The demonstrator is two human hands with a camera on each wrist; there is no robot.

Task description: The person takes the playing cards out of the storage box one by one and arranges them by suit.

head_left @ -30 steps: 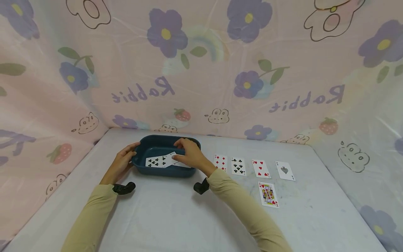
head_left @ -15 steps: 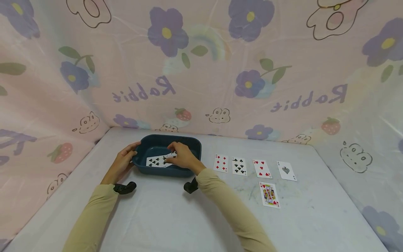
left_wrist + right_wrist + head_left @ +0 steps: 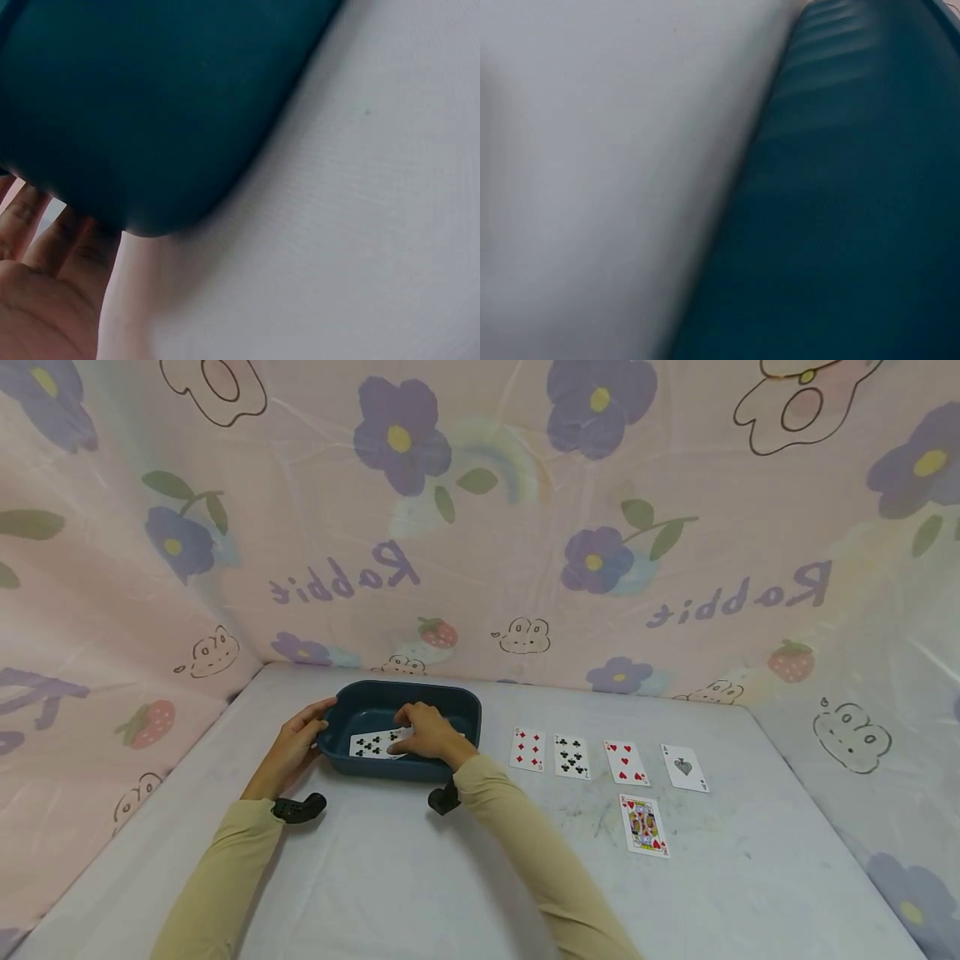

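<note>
Head view: the teal tub stood left of centre, with playing cards inside against its front wall. The left hand rested at the tub's left end, fingers fairly straight, probably to steady it. The right hand reached in, thumb and index finger apart, thumb on the cards; its other fingers were hidden. Right of centre, four spaced cards and a king lay face up, perhaps for easy reading.

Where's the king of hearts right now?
In the head view, right of centre: the king of hearts lies face up on the white table, right of the teal bin, just below the five of hearts.
</note>
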